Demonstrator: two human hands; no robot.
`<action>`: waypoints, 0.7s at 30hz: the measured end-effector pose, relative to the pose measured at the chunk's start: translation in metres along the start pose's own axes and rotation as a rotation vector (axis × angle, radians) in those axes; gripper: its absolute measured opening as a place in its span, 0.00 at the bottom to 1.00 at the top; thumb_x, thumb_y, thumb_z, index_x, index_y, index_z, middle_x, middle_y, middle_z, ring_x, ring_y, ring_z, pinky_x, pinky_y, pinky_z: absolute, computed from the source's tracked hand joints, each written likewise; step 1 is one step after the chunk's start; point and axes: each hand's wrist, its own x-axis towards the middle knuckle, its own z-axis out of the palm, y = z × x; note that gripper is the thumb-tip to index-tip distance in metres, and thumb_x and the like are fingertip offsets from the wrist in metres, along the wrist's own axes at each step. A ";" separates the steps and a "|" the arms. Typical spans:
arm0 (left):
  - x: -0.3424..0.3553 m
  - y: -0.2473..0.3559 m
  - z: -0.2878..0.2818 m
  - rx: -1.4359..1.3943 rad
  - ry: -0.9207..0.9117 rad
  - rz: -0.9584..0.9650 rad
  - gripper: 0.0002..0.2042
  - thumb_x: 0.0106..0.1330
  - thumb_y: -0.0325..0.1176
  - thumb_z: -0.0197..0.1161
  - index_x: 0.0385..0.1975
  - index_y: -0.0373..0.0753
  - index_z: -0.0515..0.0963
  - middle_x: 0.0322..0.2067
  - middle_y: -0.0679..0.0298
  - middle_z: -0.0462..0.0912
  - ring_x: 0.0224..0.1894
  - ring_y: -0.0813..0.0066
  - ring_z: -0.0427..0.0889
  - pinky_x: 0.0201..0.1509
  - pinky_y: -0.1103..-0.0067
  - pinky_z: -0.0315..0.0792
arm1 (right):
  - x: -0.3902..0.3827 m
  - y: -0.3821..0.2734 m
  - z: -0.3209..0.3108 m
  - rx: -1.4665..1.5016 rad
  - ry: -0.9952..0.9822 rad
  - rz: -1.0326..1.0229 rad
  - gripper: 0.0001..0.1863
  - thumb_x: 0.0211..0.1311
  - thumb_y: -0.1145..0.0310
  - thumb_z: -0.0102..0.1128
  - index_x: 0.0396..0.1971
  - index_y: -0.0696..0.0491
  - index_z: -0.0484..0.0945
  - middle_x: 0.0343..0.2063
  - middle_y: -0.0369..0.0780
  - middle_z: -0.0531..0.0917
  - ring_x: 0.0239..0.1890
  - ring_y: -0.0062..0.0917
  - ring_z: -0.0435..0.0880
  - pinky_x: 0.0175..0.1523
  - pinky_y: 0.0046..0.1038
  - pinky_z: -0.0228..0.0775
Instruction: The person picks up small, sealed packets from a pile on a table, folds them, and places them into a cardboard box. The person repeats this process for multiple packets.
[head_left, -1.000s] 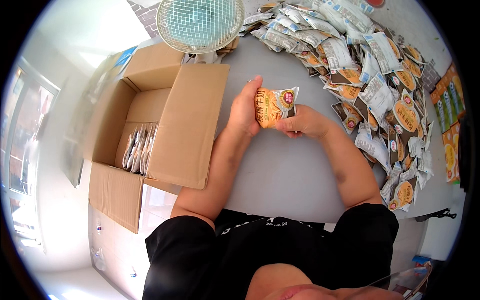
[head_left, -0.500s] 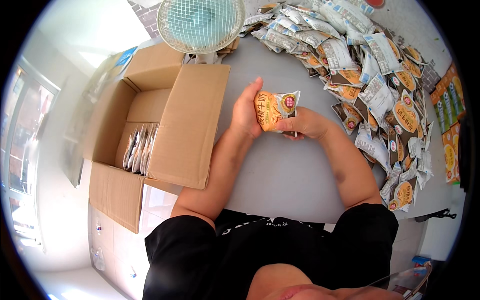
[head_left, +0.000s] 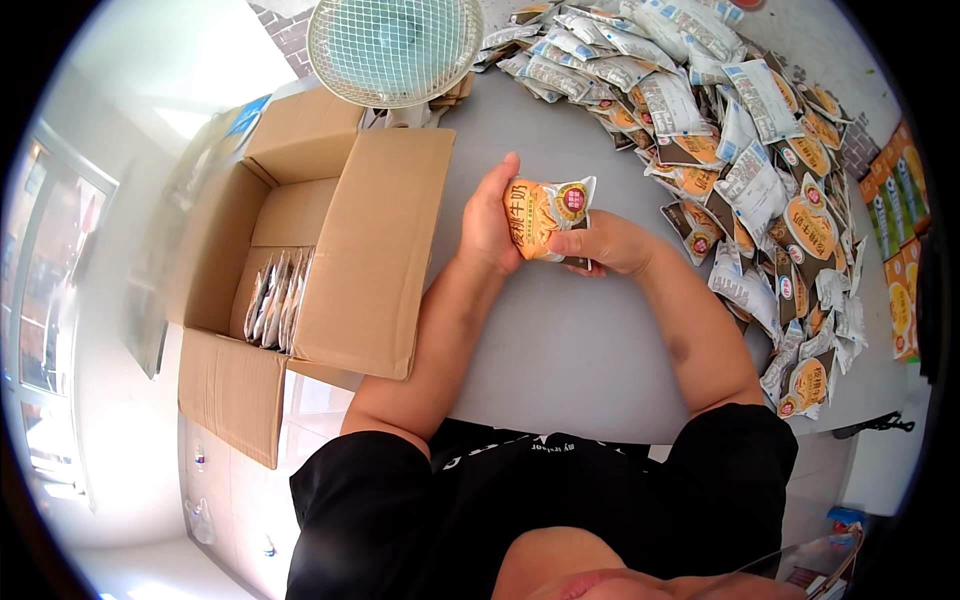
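Between my two hands, above the grey table (head_left: 560, 350), is an orange and white snack packet (head_left: 536, 215) with its printed front facing up. My left hand (head_left: 490, 222) grips its left end, thumb pointing away from me. On the packet's lower right corner my right hand (head_left: 610, 245) is closed, the thumb lying over the front. Any further packets beneath it are hidden. To the left stands an open cardboard box (head_left: 375, 250), with several packets (head_left: 278, 300) upright in a row inside it.
A large heap of loose packets (head_left: 750, 190) covers the right and far right of the table. Behind the box stands a round fan (head_left: 395, 50) with a wire grille. Orange and green printed cartons (head_left: 897, 220) are at the far right edge.
The whole view has shifted very slightly. Both hands keep the same hold on the packet; nothing else has visibly moved.
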 end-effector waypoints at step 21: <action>-0.003 -0.016 0.002 0.096 0.054 0.160 0.17 0.70 0.45 0.56 0.47 0.37 0.72 0.44 0.61 0.80 0.46 0.70 0.80 0.50 0.71 0.74 | 0.021 0.014 -0.005 0.286 0.452 -0.107 0.28 0.61 0.40 0.56 0.34 0.55 0.74 0.26 0.36 0.77 0.24 0.18 0.75 0.27 0.20 0.68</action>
